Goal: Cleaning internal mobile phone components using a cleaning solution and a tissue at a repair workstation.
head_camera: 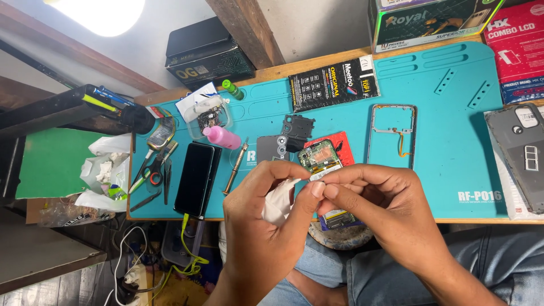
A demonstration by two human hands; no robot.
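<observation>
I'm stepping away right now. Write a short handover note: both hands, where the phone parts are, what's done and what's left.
Left hand: holds a crumpled white tissue, thumb and forefinger pinched.
Right hand: fingertips meet the left at a small white strip over the opened phone body.
On the teal mat: bare metal frame, black cover piece, screwdriver, pink bottle, dark phone. Grey back cover lies at the right.
Done: phone stripped, board exposed.
Left: parts lie apart, nothing refitted.
</observation>
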